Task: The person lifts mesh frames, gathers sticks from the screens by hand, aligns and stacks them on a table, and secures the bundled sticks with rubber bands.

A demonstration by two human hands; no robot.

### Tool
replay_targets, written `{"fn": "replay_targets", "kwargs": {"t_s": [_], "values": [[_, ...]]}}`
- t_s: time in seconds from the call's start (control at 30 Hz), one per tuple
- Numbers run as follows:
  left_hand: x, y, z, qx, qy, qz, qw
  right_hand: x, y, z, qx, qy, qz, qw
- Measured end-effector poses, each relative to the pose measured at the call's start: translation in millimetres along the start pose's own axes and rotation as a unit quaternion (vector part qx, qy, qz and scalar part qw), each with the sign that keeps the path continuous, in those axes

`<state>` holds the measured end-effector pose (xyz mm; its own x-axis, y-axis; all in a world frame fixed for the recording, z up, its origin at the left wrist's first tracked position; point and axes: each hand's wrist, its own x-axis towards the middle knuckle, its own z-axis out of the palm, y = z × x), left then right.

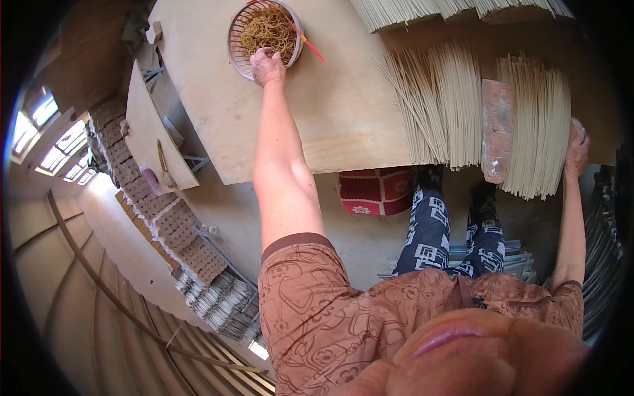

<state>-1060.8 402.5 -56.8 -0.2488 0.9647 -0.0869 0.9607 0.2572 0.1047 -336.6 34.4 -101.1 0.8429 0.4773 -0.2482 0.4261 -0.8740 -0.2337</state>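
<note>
My left hand (267, 67) reaches over the near rim of a round slatted basket (234, 41), its fingers bent and drawn together at the tan rubber bands (269, 30) heaped inside. Whether a band is caught between the fingertips is hard to make out. At the far right, my right hand (577, 146) curls against the outer side of a bundle of thin pale sticks (543, 125). Part of its fingers is hidden by the bundle. A reddish brick (497, 129) lies between this bundle and another sheaf of sticks (456, 105), whose left part fans out loosely.
The pale wooden table (343, 99) bears all this. More sticks (409, 10) lie along its far right edge. A red and white patterned cushion (380, 191) shows under the near edge. Leftward stand a small board (155, 132) with a brush on it and stacked grey trays (165, 218).
</note>
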Motion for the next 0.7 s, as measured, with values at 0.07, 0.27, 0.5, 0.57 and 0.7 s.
{"fn": "replay_targets", "kwargs": {"t_s": [0.07, 0.27, 0.5, 0.57, 0.7], "values": [[14.6, -5.1, 7.9, 0.001, -0.01, 0.006, 1.0, 0.9, 2.5, 2.1, 0.0, 0.013, -0.032, 0.999], [18.4, 1.6, 28.9, 0.054, -0.014, 0.0, 0.998, -1.9, 5.5, 1.6, 0.0, 0.009, -0.021, 1.0], [20.4, 4.0, 36.8, 0.071, -0.001, -0.002, 0.997, -2.3, 5.7, 2.4, -0.011, -0.014, -0.006, 1.0], [20.5, 3.4, 39.6, 0.062, -0.007, 0.01, 0.998, 0.6, 9.1, 1.3, 0.01, -0.006, -0.02, 1.0], [21.0, -11.7, 39.9, -0.007, 0.019, -0.019, 1.0, 3.8, 12.3, 4.1, -0.007, -0.004, -0.007, 1.0]]}}
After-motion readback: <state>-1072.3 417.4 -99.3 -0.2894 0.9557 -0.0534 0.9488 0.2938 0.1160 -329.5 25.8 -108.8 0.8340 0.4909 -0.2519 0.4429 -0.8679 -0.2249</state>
